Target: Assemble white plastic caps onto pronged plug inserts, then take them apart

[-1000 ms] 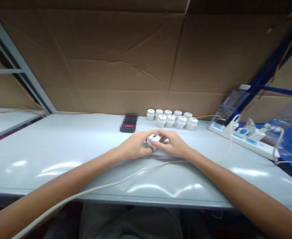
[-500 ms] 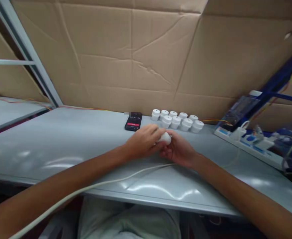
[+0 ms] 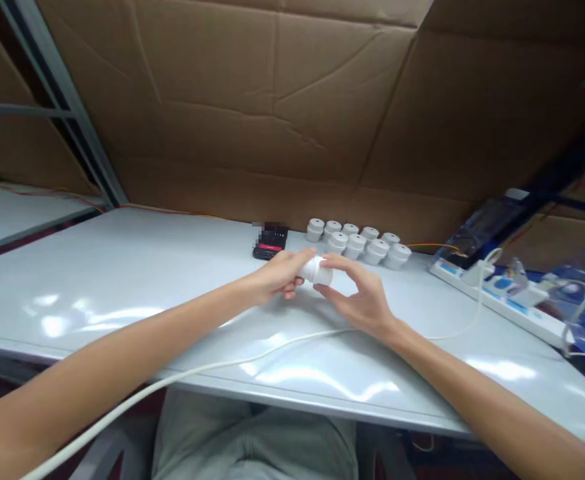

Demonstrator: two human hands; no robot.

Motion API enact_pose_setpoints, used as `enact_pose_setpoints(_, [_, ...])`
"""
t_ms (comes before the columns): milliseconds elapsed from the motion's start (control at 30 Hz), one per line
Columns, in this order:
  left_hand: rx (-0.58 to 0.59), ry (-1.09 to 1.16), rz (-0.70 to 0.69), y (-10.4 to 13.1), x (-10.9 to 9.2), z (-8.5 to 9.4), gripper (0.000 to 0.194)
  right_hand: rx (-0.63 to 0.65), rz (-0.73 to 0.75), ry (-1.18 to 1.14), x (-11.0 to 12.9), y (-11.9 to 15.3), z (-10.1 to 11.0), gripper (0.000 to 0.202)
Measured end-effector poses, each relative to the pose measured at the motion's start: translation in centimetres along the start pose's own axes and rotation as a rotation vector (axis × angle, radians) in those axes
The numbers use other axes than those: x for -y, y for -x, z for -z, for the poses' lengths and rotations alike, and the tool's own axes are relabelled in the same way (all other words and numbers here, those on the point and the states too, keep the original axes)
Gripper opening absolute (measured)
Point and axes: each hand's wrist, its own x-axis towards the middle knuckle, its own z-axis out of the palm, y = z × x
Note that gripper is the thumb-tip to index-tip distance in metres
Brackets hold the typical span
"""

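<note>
Between my two hands, above the middle of the table, a white cylindrical piece (image 3: 316,271) lies on its side. My left hand (image 3: 281,274) grips its left end. At the right end, the thumb and forefinger of my right hand (image 3: 360,295) pinch it from above and below. Behind my hands stand several similar white containers (image 3: 355,245) in two rows, each with a small dark mark on its top. A dark phone (image 3: 271,241) with a red bar on its screen lies to their left.
A white cable (image 3: 272,348) crosses the grey table (image 3: 122,273) under my hands. At the right is a power strip (image 3: 502,300) with plugs. A cardboard sheet (image 3: 232,133) stands along the back, and a metal frame (image 3: 80,127) rises at the left.
The white piece now shows more fully between my hands. My right fingers have spread into a pinch on its right end, and my left hand has shifted slightly left.
</note>
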Motion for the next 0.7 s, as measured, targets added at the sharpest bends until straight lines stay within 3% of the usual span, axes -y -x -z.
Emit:
enact_pose_setpoints(67, [0.043, 0.145, 0.096, -0.2, -0.3, 0.6, 0.04, -0.055, 0.245, 0.197, 0.2, -0.4, 0.7, 0.024])
enact_pose_setpoints(100, [0.05, 0.213, 0.102, -0.3, -0.5, 0.9, 0.037, -0.078, 0.299, 0.237, 0.4, -0.6, 1.0, 0.026])
enact_pose_setpoints(200, [0.051, 0.4, -0.005, -0.5, -1.0, 1.9, 0.02, -0.084, 0.291, 0.257, 0.6, -1.1, 1.6, 0.033])
enact_pose_setpoints(300, [0.06, 0.412, -0.182, -0.6, -1.7, 2.7, 0.024, 0.072, 0.191, 0.249, -0.1, -0.9, 1.6, 0.036])
enact_pose_setpoints(367, [0.024, 0.258, -0.279, -0.9, -2.1, 3.1, 0.03, 0.198, 0.103, 0.258, -1.0, -0.5, 1.4, 0.042])
enact_pose_setpoints(467, [-0.097, -0.142, -0.366, -2.5, -2.7, 3.8, 0.035, 0.349, -0.002, 0.28, -2.1, 0.1, 1.2, 0.048])
enact_pose_setpoints(600, [-0.309, -0.808, -0.48, -7.1, -3.2, 4.7, 0.043, 0.428, -0.042, 0.281, -2.6, 0.3, 1.4, 0.043])
enact_pose_setpoints(700, [-0.377, -1.144, -0.434, -10.9, -3.4, 5.2, 0.046, 0.448, -0.05, 0.282, -2.5, 0.1, 1.6, 0.044])
